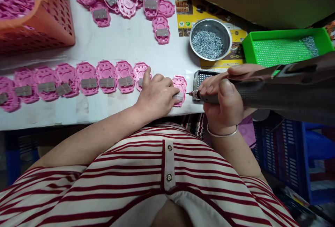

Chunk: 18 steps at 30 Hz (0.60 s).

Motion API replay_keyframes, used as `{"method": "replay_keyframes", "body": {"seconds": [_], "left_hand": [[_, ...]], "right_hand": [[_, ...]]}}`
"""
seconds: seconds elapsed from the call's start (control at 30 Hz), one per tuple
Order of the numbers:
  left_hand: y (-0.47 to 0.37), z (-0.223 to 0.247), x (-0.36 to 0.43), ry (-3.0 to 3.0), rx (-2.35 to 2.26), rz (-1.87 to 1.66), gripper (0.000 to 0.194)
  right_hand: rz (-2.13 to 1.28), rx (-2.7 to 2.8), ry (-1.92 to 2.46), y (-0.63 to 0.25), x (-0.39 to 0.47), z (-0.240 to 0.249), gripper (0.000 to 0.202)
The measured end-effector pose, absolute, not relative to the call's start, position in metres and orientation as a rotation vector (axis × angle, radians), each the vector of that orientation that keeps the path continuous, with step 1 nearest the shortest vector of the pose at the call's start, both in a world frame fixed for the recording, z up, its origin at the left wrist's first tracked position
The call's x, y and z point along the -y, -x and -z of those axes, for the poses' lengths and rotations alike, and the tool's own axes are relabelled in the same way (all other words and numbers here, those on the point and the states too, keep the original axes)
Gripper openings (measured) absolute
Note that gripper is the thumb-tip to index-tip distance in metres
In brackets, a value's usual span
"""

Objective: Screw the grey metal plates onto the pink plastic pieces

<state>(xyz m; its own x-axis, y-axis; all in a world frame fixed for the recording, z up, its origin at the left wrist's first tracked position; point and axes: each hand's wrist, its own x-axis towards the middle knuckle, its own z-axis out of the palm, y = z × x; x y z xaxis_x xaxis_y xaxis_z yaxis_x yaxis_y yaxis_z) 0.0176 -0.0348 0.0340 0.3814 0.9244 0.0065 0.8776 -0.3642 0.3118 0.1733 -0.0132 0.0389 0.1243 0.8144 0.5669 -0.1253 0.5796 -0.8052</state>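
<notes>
1. Our left hand (158,94) reaches in palm down from the lower left, wrist fairly straight. Its fingers are loosely bent, with one digit sticking up over the row. The fingertips touch the small grey plate (179,96) on the last pink piece (180,82); pinching or just pressing, we can't tell.

2. Our right hand (225,98) is closed around a power driver (261,91), thumb on top, a thin metal bangle (222,134) on the wrist. The driver lies roughly sideways, its slim metal tip right beside the pink piece's right edge; we can't tell if they touch.

3. That piece sits on the white tabletop (104,42), at the right end of our row of pink pieces (86,75). They're glossy moulded plastic with scalloped edges and raised rings, and the flat rectangular plates look dull grey.

4. Beyond our right hand: a round shiny metal bowl (192,47) of tiny silvery screws, a bright green perforated tray (250,47) with more in its far corner, plus a small black-rimmed mesh tray (196,80) partly hidden by our fingers.

5. Far left, we've got an orange holed basket (56,14) full of pink plastic.
</notes>
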Motion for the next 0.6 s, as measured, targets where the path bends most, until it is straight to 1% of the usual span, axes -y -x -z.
{"method": "replay_keyframes", "body": {"seconds": [0.1,0.17,0.3,0.5,0.57,0.6], "left_hand": [[-0.0171,-0.0341,0.0339,-2.384,-1.593,-0.264,0.021],[-0.0174,-0.0342,0.0331,-2.375,-1.596,-0.266,0.02],[-0.0182,-0.0343,0.032,-2.372,-1.574,-0.258,0.021],[-0.0177,-0.0355,0.0319,-2.364,-1.56,-0.236,0.021],[-0.0175,-0.0359,0.0315,-2.36,-1.558,-0.224,0.021],[-0.0175,-0.036,0.0312,-2.357,-1.556,-0.221,0.02]], "right_hand": [[-0.708,1.3,0.763,-0.1734,0.0138,-0.0393,0.017],[-0.725,1.295,0.776,-0.1735,0.0145,-0.0399,0.017],[-0.787,1.252,0.703,-0.1723,0.0148,-0.0409,0.019],[-0.824,1.249,0.623,-0.1728,0.0137,-0.0376,0.018],[-0.853,1.289,0.714,-0.1748,0.0141,-0.0355,0.012],[-0.885,1.328,0.8,-0.1757,0.0144,-0.0347,0.016]]}}
